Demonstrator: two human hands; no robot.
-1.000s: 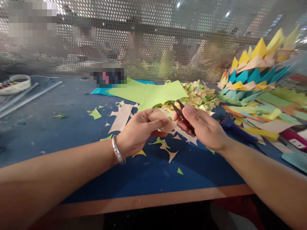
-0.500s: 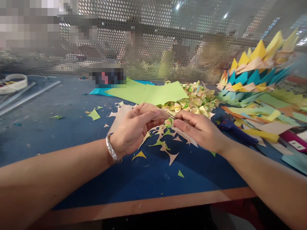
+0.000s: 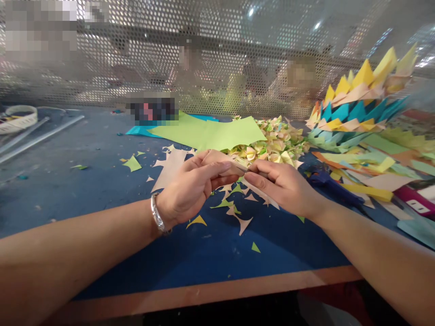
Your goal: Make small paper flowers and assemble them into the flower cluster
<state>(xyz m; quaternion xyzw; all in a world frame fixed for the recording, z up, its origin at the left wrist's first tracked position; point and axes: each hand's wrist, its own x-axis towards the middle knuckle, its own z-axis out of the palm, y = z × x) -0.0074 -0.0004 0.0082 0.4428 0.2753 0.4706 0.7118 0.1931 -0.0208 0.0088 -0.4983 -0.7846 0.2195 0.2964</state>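
Observation:
My left hand point(image 3: 195, 185), with a silver bracelet at its wrist, is closed, thumb pressed towards its fingers. Whatever it pinches is pale and mostly hidden; I cannot make it out. Facing it, my right hand point(image 3: 283, 183) has its thumb and fingers closed around a thin, dark metal tool point(image 3: 242, 169), whose tip reaches the left fingertips. Under and around both hands lie curved paper offcuts point(image 3: 244, 224) in pink, green and yellow. A pink paper sheet with cut edges point(image 3: 170, 167) lies beside the left hand. Behind the hands is a heap of small paper petals point(image 3: 277, 138).
A green paper sheet point(image 3: 210, 131) lies over blue paper at the back. On the right are a layered, spiky paper piece point(image 3: 360, 111), a blue glue gun point(image 3: 331, 183) and paper strips point(image 3: 384, 181). Clear sticks point(image 3: 47, 136) and a white roll point(image 3: 22, 118) sit left. Perforated metal panel point(image 3: 217, 59) behind.
Both hands have stayed almost in place, the left one slightly lower. A small yellow-green piece visible beneath the fingertips before is now mostly covered. The view has shifted slightly.

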